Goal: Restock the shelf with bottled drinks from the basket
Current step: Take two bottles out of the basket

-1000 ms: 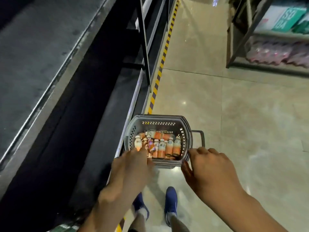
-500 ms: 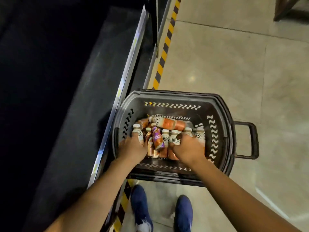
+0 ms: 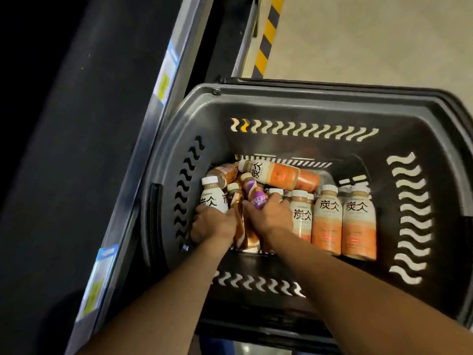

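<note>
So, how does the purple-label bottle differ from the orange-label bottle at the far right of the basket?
The purple-label bottle leans tilted; the far-right orange-label bottle stands upright. The purple-label bottle is slimmer and gripped by the right hand; the orange-label one is wider and untouched. Both sit inside the black basket.

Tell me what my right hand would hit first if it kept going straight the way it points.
Your right hand points into the pile and already grips the purple bottle, so that comes first. Beyond it, probably the orange bottle lying on its side, though depth is unclear.
</note>
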### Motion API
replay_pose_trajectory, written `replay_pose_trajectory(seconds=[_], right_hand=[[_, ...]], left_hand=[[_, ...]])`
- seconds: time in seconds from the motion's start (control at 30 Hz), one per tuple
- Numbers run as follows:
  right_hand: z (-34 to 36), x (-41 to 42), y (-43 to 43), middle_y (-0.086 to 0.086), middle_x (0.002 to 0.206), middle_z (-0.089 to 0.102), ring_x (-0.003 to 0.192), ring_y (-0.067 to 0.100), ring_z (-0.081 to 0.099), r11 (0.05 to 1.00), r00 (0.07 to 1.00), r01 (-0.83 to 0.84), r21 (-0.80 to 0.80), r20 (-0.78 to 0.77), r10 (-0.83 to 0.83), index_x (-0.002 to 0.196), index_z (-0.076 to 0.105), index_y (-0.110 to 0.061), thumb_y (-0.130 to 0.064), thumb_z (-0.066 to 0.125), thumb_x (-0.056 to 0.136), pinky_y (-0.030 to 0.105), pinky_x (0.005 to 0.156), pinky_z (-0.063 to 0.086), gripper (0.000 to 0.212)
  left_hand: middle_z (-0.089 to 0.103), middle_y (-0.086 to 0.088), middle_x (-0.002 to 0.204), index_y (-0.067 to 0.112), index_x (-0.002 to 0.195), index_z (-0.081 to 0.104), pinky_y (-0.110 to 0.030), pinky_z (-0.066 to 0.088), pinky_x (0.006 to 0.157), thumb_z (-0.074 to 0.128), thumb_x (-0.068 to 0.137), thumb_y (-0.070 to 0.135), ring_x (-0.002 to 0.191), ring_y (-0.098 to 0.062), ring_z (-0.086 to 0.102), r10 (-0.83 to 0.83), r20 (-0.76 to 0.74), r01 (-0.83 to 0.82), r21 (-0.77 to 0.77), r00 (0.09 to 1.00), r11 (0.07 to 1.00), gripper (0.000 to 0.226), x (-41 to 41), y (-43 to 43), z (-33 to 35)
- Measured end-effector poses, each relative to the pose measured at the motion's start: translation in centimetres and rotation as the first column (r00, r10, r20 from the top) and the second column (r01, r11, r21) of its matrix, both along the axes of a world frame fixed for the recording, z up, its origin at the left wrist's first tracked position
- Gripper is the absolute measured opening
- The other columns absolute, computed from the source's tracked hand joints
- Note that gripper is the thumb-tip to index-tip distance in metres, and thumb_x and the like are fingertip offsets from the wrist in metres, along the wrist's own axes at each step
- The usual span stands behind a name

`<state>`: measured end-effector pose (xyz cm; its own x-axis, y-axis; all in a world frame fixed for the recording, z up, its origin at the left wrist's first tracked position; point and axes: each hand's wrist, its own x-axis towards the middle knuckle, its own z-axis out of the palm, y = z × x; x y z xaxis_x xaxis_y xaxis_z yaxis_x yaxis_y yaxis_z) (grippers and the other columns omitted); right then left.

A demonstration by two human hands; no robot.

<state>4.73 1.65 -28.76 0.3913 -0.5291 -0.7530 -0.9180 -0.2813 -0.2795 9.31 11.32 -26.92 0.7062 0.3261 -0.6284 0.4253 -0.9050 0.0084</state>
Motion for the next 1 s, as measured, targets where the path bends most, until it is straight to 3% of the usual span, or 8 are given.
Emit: replay_pose_trajectory(seconds=[0.1, 0.2, 0.4, 0.57, 0.67, 0.77, 0.87, 1.0], right_hand=[[-0.8, 1.2, 0.0, 0.015, 0.139, 0.047, 0.125, 0.035, 0.048, 0.989, 0.991, -0.116, -0.089, -0.073, 0.11, 0.138, 0.04, -0.018, -0.082, 0.052, 0.077, 0.046, 0.099, 0.047, 0.089], [-1.0, 1.9, -0.6, 0.012, 0.133, 0.053, 0.118, 0.032, 0.056, 0.982, 0.98, -0.171, -0.081, -0.112, 0.162, 0.136, 0.044, -0.022, -0.087, 0.051, 0.072, 0.041, 0.094, 0.05, 0.091], [0.6, 0.6, -1.4, 0.008, 0.133, 0.058, 0.117, 0.027, 0.058, 0.976, 0.996, 0.086, 0.202, -0.007, -0.086, 0.14, 0.048, -0.021, -0.066, 0.065, 0.079, 0.04, 0.1, 0.048, 0.078], [5.4, -2.8, -2.2, -0.004, 0.112, 0.065, 0.101, 0.018, 0.062, 0.945, 0.973, 0.166, 0.282, 0.107, -0.203, 0.125, 0.055, -0.022, -0.061, 0.068, 0.078, 0.036, 0.093, 0.05, 0.063], [12.4, -4.0, -3.8, -0.006, 0.106, 0.071, 0.093, 0.013, 0.066, 0.896, 0.912, 0.284, 0.34, 0.191, -0.362, 0.117, 0.059, -0.024, -0.057, 0.072, 0.075, 0.032, 0.084, 0.052, 0.055], [23.0, -4.9, -5.2, -0.005, 0.105, 0.073, 0.094, 0.013, 0.068, 0.865, 0.859, 0.321, 0.386, 0.267, -0.438, 0.117, 0.059, -0.025, -0.054, 0.075, 0.076, 0.036, 0.089, 0.054, 0.052], [33.9, -6.3, -6.5, -0.003, 0.1, 0.075, 0.092, 0.018, 0.072, 0.844, 0.798, 0.355, 0.403, 0.34, -0.498, 0.111, 0.061, -0.028, -0.049, 0.074, 0.075, 0.045, 0.092, 0.056, 0.044], [49.0, -8.2, -7.4, 0.003, 0.102, 0.072, 0.089, 0.018, 0.071, 0.824, 0.72, 0.368, 0.43, 0.429, -0.545, 0.102, 0.058, -0.029, -0.043, 0.072, 0.085, 0.035, 0.078, 0.057, 0.026]], left_hand=[[0.062, -0.015, 0.123, 0.009, 0.124, 0.043, -0.038, 0.043, 0.073, 0.066, 0.08, 0.063, 0.108, -0.034, 0.062, -0.045, 0.039, 0.043, 0.047, 0.998, 0.998, 0.073, -0.1, 0.0, -0.8], [0.06, -0.015, 0.124, 0.012, 0.125, 0.039, -0.039, 0.042, 0.074, 0.073, 0.071, 0.065, 0.11, -0.035, 0.06, 0.042, 0.074, -0.039, -0.045, 0.996, 0.998, 0.083, -0.3, -0.1, -0.8], [0.053, -0.021, 0.132, 0.009, 0.132, 0.031, -0.046, 0.048, 0.09, 0.086, 0.069, 0.036, 0.118, -0.039, 0.055, 0.377, -0.043, -0.37, -0.318, 0.925, 0.873, 0.088, 0.3, -0.6, 0.9], [0.06, -0.012, 0.12, 0.015, 0.122, 0.044, -0.034, 0.046, 0.075, 0.087, 0.067, 0.034, 0.106, -0.032, 0.06, 0.298, -0.032, -0.28, -0.449, 0.954, 0.848, 0.073, -1.4, -0.6, 5.6], [0.065, -0.005, 0.108, 0.017, 0.113, 0.047, -0.026, 0.04, 0.059, 0.087, 0.068, 0.027, 0.087, -0.021, 0.06, 0.28, 0.0, -0.232, -0.561, 0.96, 0.795, 0.061, -2.2, -1.0, 12.3], [0.066, -0.005, 0.104, 0.017, 0.112, 0.047, -0.026, 0.043, 0.061, 0.087, 0.069, 0.026, 0.084, -0.021, 0.063, 0.293, 0.024, -0.217, -0.617, 0.956, 0.756, 0.06, -2.5, -2.1, 22.4], [0.064, 0.002, 0.097, 0.02, 0.11, 0.046, -0.021, 0.04, 0.052, 0.085, 0.072, 0.03, 0.074, -0.009, 0.06, 0.257, 0.042, -0.169, -0.65, 0.965, 0.741, 0.055, -3.7, -3.0, 33.6], [0.056, 0.012, 0.086, 0.02, 0.112, 0.043, -0.019, 0.035, 0.052, 0.082, 0.077, 0.031, 0.069, -0.001, 0.053, 0.241, 0.06, -0.137, -0.681, 0.969, 0.719, 0.053, -5.9, -3.3, 48.9]])
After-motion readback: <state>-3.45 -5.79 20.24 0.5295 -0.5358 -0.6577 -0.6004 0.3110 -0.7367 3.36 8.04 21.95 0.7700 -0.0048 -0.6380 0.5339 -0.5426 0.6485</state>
